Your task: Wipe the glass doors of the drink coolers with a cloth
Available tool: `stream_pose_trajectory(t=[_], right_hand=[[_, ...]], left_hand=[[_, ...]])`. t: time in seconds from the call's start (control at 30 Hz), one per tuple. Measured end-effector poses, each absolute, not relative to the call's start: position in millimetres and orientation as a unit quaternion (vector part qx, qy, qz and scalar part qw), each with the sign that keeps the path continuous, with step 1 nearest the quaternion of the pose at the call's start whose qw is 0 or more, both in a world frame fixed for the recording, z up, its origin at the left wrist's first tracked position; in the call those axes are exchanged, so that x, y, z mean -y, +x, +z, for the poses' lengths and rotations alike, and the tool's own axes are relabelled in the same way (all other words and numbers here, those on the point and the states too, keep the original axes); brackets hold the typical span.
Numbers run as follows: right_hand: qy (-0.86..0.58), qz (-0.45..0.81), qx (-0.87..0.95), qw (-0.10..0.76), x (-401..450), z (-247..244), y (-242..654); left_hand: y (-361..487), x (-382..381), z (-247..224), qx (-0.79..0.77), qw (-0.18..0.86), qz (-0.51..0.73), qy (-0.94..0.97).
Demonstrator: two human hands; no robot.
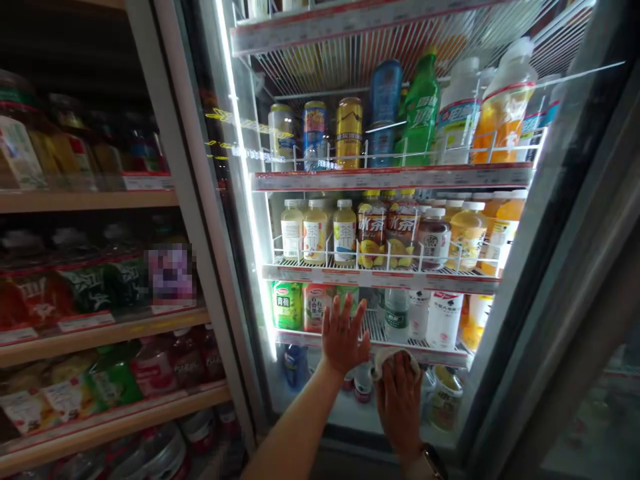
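My left hand (344, 337) rests flat against the glass door (320, 400) of a drinks cooler, its fingers spread and nothing in it. Just to the lower right, my right hand (398, 408) presses a white cloth (395, 361) onto the glass, with the cloth bunched under the fingers. A watch (433, 463) sits on the right wrist. Behind the glass, close to both hands, stand cartons and bottles on the lowest visible wire shelf (373, 347).
Higher cooler shelves hold cans and bottled drinks behind the glass, with a bright light strip (240, 147) down the left inner edge. A metal door frame (545, 233) runs along the right. Wooden shelves (90, 200) of packaged goods stand to the left.
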State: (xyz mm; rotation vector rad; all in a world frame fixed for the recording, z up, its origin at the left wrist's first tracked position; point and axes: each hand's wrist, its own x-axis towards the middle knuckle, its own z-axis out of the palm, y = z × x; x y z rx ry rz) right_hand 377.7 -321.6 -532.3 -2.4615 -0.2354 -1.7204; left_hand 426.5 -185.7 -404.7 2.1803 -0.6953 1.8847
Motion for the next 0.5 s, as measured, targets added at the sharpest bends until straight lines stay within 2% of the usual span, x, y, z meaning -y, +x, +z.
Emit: stream_pose_trajectory(t=[0.1,0.37,0.43,0.5], right_hand=[[-0.816,-0.569,0.076,0.067,321,-517,379],[-0.795,-0.592,0.085,0.100,317,-371,392],[-0.792,-0.596,0.083,0.098,314,-365,393],[-0.794,-0.595,0.087,0.087,312,-379,392]], left_hand=[[428,186,-407,0.232,0.089,0.630,0.736],[428,186,-408,0.240,0.094,0.632,0.731],[428,185,-408,0.238,0.095,0.634,0.730],[428,185,-408,0.238,0.094,0.637,0.728]])
